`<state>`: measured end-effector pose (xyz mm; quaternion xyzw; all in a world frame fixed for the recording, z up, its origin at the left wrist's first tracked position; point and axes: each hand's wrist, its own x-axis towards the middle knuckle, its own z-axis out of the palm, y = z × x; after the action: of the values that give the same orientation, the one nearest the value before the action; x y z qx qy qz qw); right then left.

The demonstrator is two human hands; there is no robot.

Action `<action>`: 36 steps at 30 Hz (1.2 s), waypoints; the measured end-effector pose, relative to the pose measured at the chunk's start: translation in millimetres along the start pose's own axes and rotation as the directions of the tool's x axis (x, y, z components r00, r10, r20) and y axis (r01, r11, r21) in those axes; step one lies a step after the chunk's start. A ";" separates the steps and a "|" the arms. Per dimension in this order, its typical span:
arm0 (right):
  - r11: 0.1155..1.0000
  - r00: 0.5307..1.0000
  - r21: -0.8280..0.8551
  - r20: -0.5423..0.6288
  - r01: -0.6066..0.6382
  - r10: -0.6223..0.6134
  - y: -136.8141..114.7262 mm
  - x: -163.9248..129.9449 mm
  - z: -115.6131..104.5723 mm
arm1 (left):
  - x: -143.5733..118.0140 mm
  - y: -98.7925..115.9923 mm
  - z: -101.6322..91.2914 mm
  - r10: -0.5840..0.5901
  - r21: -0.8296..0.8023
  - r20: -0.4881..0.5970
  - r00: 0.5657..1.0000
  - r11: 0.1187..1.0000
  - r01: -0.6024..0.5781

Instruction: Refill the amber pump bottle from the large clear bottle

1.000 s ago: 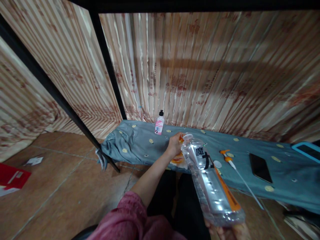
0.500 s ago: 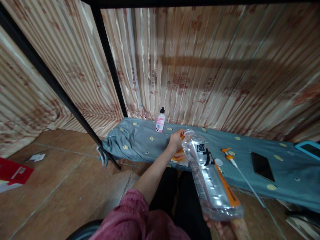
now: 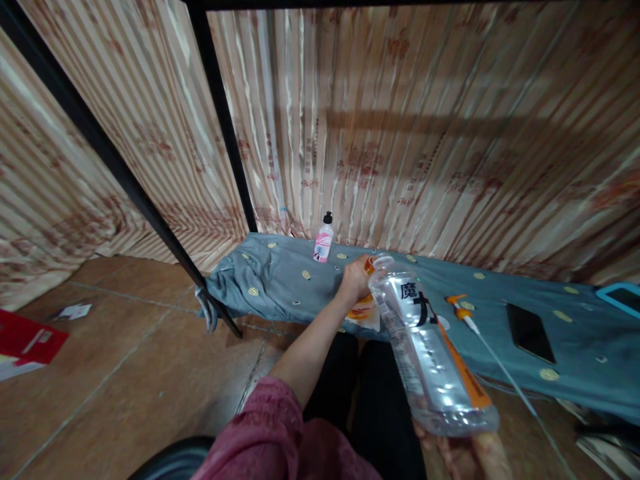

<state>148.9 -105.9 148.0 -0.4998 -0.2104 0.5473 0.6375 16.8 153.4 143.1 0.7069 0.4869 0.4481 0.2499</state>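
My right hand (image 3: 463,455) holds a large clear plastic drink bottle (image 3: 433,353) from beneath its base. The bottle leans with its uncapped mouth up and away, beside my left hand (image 3: 356,279). That hand is closed round the orange neck of a second bottle, whose orange-and-white body (image 3: 364,312) shows below my wrist. Whether the two necks touch is hard to tell. Right of the clear bottle lies an orange pump head with a long white tube (image 3: 463,312). A white round cap (image 3: 444,323) peeks out behind the clear bottle.
A pink-and-white bottle with a black cap (image 3: 323,241) stands at the back of the cloth-covered bench (image 3: 280,280). A black phone (image 3: 530,332) and a blue-framed object (image 3: 620,298) lie to the right. Black frame posts (image 3: 227,127) rise at left, before the striped curtain (image 3: 370,133).
The whole view has shifted slightly, moving the bench and items a little right. Both hands keep their holds, and the clear bottle stays tilted much as before.
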 end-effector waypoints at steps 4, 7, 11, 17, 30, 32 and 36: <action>1.000 0.999 0.005 -0.040 -0.007 0.008 1.6 0.3 1.0 | -0.4 1.4 -0.7 -0.013 -0.008 0.008 1.000 1.000 0.013; 1.000 0.999 -0.008 -0.030 -0.016 0.016 -0.3 -1.1 4.8 | -0.3 2.7 -1.0 -0.018 -0.008 0.011 1.000 1.000 0.018; 0.997 0.999 -0.063 -0.023 0.034 -0.036 -5.1 -4.5 10.8 | 0.2 3.5 -1.0 -0.019 -0.002 0.026 0.999 1.000 0.019; 0.997 0.998 -0.049 0.016 0.063 -0.063 -3.2 -6.5 10.9 | 1.1 3.6 0.0 -0.028 0.018 0.027 0.999 0.999 0.028; 0.995 0.995 -0.021 0.010 0.100 -0.100 -2.1 -7.4 12.8 | 0.1 3.9 0.3 -0.031 0.018 0.040 0.999 0.999 0.031; 0.994 0.994 -0.030 0.011 0.110 -0.109 -1.7 -7.0 11.7 | -0.2 3.4 0.5 -0.028 0.018 0.033 0.999 0.999 0.028; 0.994 0.994 -0.029 0.031 0.107 -0.107 -2.3 -6.7 11.0 | -1.3 2.8 1.2 -0.003 0.013 0.023 1.000 1.000 0.003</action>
<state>139.0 -107.3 156.4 -0.4894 -0.2547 0.5163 0.6550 19.1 151.2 144.2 0.7129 0.4878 0.4364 0.2517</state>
